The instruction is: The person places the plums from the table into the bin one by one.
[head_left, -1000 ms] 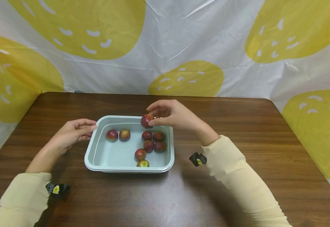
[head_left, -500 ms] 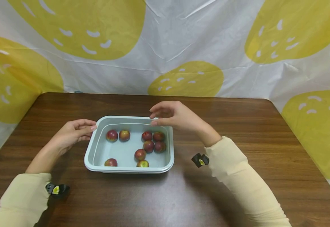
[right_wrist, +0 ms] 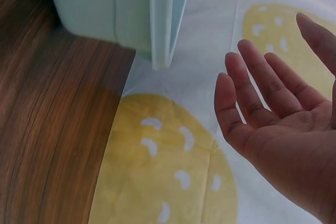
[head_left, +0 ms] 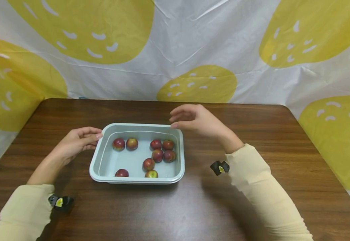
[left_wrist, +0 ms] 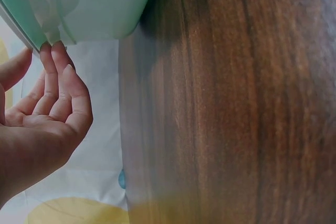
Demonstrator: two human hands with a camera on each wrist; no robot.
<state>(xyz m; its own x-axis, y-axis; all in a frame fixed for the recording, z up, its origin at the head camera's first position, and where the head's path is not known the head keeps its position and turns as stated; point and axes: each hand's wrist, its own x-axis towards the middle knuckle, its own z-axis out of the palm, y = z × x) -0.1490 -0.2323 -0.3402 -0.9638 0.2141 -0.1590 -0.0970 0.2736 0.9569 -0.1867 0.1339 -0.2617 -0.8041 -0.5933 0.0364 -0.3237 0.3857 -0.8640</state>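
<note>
A pale blue-green plastic basin (head_left: 129, 124) stands on the wooden table with several small plums lying loose on its floor. My left hand (head_left: 77, 142) pinches the basin's rim at the far left corner, thumb above and fingertips against the outer wall in the left wrist view. Above the far right corner hovers my right hand (head_left: 193, 118), holding nothing, its fingers (right_wrist: 273, 85) loosely bent and apart. One dark red plum (head_left: 122, 173) lies near the front left wall, partly hidden by the rim. Two plums (head_left: 119, 144) sit at the far left; the others cluster on the right.
The brown wooden table (head_left: 253, 201) extends in front of the basin and to both sides. Behind it hangs a white cloth (head_left: 193, 40) with large yellow fruit prints. Small black devices with yellow marks (head_left: 61, 202) are at both sleeve cuffs.
My right hand has let go of a plum it held over the basin and drawn back to the right. That plum now lies at the front left, having rolled slightly right. My left hand stays put.
</note>
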